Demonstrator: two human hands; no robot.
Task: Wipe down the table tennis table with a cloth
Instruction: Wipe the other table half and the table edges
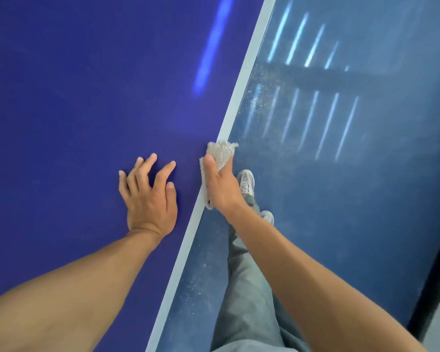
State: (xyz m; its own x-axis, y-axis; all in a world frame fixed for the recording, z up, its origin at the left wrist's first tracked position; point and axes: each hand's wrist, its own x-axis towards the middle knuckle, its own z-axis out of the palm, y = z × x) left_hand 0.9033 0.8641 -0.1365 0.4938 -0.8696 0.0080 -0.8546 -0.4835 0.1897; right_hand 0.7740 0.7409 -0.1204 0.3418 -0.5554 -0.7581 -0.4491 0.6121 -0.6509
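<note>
1. Where the pale edge stripe (241, 85) cuts through the middle of the frame, my right hand (221, 186) grips the cloth (221, 153). My thumb lies on top. The fingers wrap over the far side of the edge, out of sight.
2. Cloth: beige, nubbly, bunched up. It sits on the stripe at the right edge of the tabletop (74, 85), dead centre of the frame. A tuft sticks out past my thumb toward the top of the frame, and a fold trails back along the stripe under my palm.
3. Left hand (150, 196): down on the blue surface just left of the stripe, centre frame. The fingers are spread and slightly bent, holding nothing. It is near the right hand but apart from it.
4. Tabletop: deep blue, fills the left half of the frame. A bright blue streak of reflected light (214, 44) shows at upper centre.
5. Floor (341, 186): blue-grey, takes the right half. Rows of pale slanted light bars show in the upper right. There is fine pale speckling close to the tabletop edge.
6. My leg in grey trousers (247, 288) runs up from lower centre. A pale shoe (247, 181) shows just right of the right hand. The toe of the other shoe peeks out beside my forearm.
7. A dark strip (429, 288) borders the floor at lower right.
</note>
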